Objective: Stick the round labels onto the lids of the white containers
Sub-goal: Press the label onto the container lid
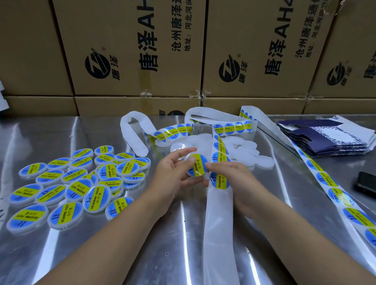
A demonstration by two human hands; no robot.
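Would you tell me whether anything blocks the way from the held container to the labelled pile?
Nothing visible does: bare metal table lies between the container in the left hand and the labelled pile.

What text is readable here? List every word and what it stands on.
"SOLDERING PASTE": yellow band of the round labels, also along the label strip.
"助焊膏": same band.
"II": blue part of those labels.
"唐泽AH": cardboard boxes, cut off above.
"沧州唐泽通": same boxes, cut off.
"地址:河北河间": same boxes, cut off.
Navy cartons, phone: nothing readable.
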